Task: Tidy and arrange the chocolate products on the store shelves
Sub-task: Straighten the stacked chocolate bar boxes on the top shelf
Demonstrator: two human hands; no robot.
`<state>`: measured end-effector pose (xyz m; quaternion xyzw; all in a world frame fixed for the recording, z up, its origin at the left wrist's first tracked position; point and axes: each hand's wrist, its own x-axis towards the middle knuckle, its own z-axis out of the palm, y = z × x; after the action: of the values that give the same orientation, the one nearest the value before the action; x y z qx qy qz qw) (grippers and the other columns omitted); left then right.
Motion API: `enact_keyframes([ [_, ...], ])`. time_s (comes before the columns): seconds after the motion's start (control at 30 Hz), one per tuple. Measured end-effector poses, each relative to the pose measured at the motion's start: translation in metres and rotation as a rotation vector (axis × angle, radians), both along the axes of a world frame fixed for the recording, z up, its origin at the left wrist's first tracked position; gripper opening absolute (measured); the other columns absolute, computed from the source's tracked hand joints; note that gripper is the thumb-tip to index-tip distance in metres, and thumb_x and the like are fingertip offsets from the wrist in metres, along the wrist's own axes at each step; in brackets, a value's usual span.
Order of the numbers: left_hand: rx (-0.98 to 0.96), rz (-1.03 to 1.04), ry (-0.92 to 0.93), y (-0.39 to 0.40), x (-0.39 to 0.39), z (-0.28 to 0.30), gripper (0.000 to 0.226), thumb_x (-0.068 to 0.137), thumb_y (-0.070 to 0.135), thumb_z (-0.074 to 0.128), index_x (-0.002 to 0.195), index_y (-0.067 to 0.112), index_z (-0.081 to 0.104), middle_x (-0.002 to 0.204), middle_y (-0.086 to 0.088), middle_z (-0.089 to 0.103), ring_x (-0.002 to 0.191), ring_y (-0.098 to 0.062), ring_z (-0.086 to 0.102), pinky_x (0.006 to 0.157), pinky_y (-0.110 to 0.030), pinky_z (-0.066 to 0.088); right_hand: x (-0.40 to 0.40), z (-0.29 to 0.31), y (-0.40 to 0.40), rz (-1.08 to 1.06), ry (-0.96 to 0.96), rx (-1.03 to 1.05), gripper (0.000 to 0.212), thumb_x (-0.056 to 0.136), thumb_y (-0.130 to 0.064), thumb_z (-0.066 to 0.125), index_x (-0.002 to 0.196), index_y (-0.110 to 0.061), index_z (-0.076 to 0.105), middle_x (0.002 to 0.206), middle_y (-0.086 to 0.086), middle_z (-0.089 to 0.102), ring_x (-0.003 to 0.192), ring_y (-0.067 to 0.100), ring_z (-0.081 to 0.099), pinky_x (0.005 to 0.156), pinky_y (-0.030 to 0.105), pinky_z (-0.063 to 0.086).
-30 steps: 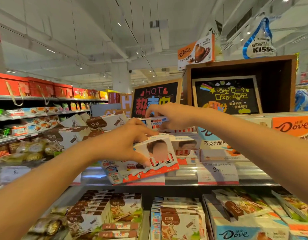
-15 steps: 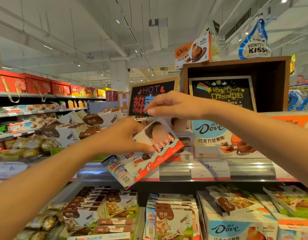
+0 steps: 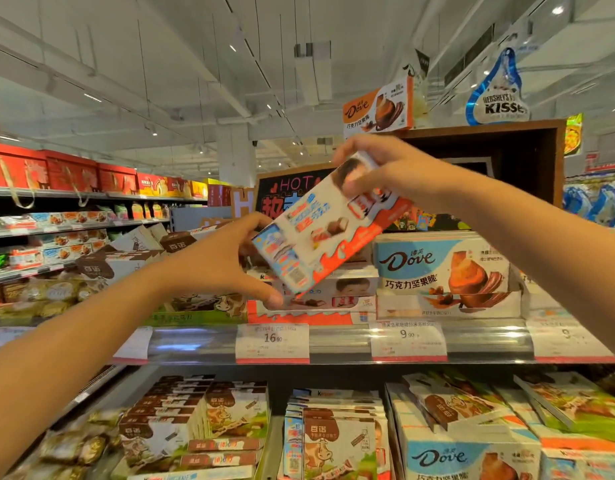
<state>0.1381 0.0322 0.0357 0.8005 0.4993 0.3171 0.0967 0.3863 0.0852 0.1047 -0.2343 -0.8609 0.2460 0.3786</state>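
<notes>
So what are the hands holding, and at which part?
Both hold one Kinder chocolate box, tilted: left hand at its lower-left end, right hand at its upper-right end.

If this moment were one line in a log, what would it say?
left hand: grips Kinder box lower end | right hand: grips upper end | box: tilted, above shelf stack

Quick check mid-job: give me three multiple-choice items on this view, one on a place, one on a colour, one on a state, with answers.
1. The blue Dove box on the upper shelf sits where, relative to the shelved Kinder stack?
A. right
B. left
C. below

2. Lower edge colour of the held Kinder box?
A. green
B. orange-red
C. purple

3. How is that box held?
A. lying flat on the shelf
B. left hand only
C. tilted, by both hands, right hand on top

Answers: A, it stands right of the stack; B, orange-red band; C, a hand grips each end.
</notes>
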Motion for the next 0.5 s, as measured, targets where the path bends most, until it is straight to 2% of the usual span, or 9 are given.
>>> enact_keyframes([
  [0.07, 0.042, 0.048, -0.018, 0.007, -0.001, -0.001, 0.080, 0.053, 0.033, 0.084, 0.120, 0.030, 0.042, 0.108, 0.010, 0.060, 0.092, 0.000, 0.063, 0.073, -0.012, 0.049, 0.011, 0.007, 0.003, -0.059, 0.160, -0.045, 0.025, 0.082, 0.003, 0.059, 0.089, -0.021, 0.054, 0.097, 0.000, 0.062, 0.086, 0.021, 0.067, 0.057, 0.024, 0.055],
  [0.13, 0.155, 0.146, 0.077, 0.013, -0.001, -0.003, 0.080, 0.058, 0.032, 0.085, 0.124, 0.030, 0.041, 0.105, 0.010, 0.053, 0.086, -0.002, 0.057, 0.067, -0.009, 0.045, 0.019, 0.011, 0.006, -0.094, 0.307, -0.047, 0.025, 0.081, 0.003, 0.060, 0.086, -0.021, 0.054, 0.094, 0.000, 0.064, 0.081, 0.021, 0.068, 0.055, 0.023, 0.053],
  [0.2, 0.224, 0.196, 0.199, 0.017, -0.003, -0.005, 0.086, 0.058, 0.042, 0.083, 0.132, 0.030, 0.042, 0.108, 0.011, 0.040, 0.089, 0.000, 0.042, 0.071, -0.008, 0.037, 0.022, 0.011, 0.010, -0.131, 0.428, -0.004, 0.026, 0.081, 0.003, 0.061, 0.086, -0.022, 0.053, 0.096, 0.002, 0.064, 0.084, 0.021, 0.068, 0.059, 0.026, 0.054],
  [0.27, 0.241, 0.175, 0.297, 0.019, -0.003, -0.007, 0.093, 0.049, 0.063, 0.076, 0.131, 0.029, 0.048, 0.107, 0.011, 0.032, 0.096, -0.002, 0.031, 0.077, -0.010, 0.031, 0.020, 0.008, 0.017, -0.189, 0.502, 0.069, 0.028, 0.082, 0.002, 0.062, 0.086, -0.023, 0.051, 0.109, 0.009, 0.062, 0.093, 0.021, 0.067, 0.067, 0.029, 0.057],
  [0.33, 0.267, 0.169, 0.371, 0.019, -0.002, -0.008, 0.089, 0.047, 0.066, 0.074, 0.124, 0.026, 0.055, 0.111, 0.010, 0.032, 0.101, -0.004, 0.025, 0.083, -0.016, 0.029, 0.017, 0.004, 0.023, -0.224, 0.495, 0.158, 0.030, 0.083, 0.001, 0.062, 0.086, -0.025, 0.048, 0.116, 0.014, 0.059, 0.100, 0.021, 0.063, 0.076, 0.033, 0.058],
  [0.4, 0.276, 0.164, 0.377, 0.021, -0.003, -0.008, 0.074, 0.055, 0.052, 0.082, 0.119, 0.025, 0.057, 0.117, 0.010, 0.036, 0.107, -0.005, 0.028, 0.086, -0.019, 0.030, 0.015, 0.000, 0.025, -0.235, 0.412, 0.228, 0.028, 0.083, -0.002, 0.064, 0.088, -0.026, 0.049, 0.113, 0.009, 0.058, 0.104, 0.021, 0.061, 0.080, 0.037, 0.056],
  [0.5, 0.277, 0.141, 0.377, 0.024, -0.005, -0.008, 0.056, 0.061, 0.045, 0.081, 0.108, 0.029, 0.055, 0.107, 0.014, 0.049, 0.099, -0.005, 0.046, 0.075, -0.016, 0.040, 0.008, -0.005, 0.020, -0.231, 0.220, 0.334, 0.022, 0.085, -0.006, 0.062, 0.098, -0.017, 0.049, 0.107, 0.001, 0.053, 0.100, 0.015, 0.058, 0.074, 0.026, 0.054],
])
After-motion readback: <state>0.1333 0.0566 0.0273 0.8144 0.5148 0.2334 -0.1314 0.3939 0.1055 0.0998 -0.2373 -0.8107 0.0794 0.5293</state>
